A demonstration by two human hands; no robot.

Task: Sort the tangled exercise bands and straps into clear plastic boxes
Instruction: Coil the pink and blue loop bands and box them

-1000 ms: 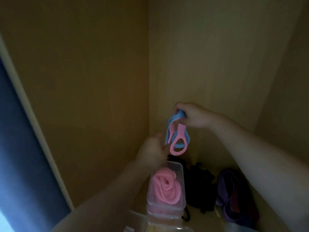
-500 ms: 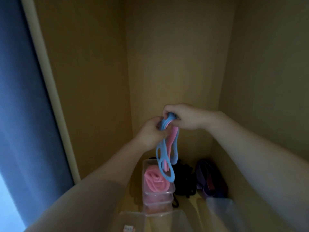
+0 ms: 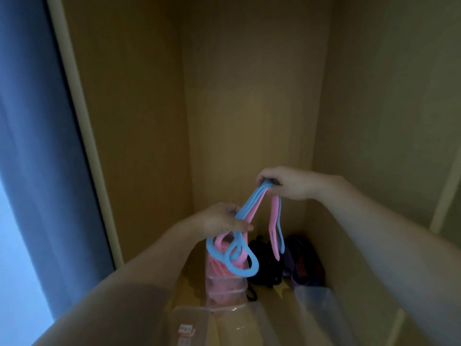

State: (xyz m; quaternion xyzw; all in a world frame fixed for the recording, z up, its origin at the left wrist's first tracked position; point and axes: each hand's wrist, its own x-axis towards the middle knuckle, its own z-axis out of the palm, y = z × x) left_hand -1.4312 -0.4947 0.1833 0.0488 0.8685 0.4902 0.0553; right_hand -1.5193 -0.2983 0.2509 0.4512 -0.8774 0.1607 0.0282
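Observation:
A blue looped exercise band [image 3: 243, 267] and a pink one [image 3: 274, 221] hang tangled together between both my hands, above the boxes. My right hand [image 3: 287, 182] pinches the upper end of the bunch. Lower and to the left, my left hand [image 3: 222, 219] grips the strands, with loops dangling beneath it. Below stands a clear plastic box [image 3: 225, 287] that holds a rolled pink band. A black strap pile [image 3: 265, 264] and a purple band bundle [image 3: 304, 265] lie on the floor behind it.
All this is inside a narrow wooden closet with walls on the left, back and right. Two more clear boxes sit at the bottom, one with a label [image 3: 187, 329] and one on the right [image 3: 321, 310]. A blue curtain [image 3: 37, 146] hangs at the left.
My hands have pulled apart, the left one lower and the right one up to the right, stretching the blue and pink bands between them. The view has shifted a little.

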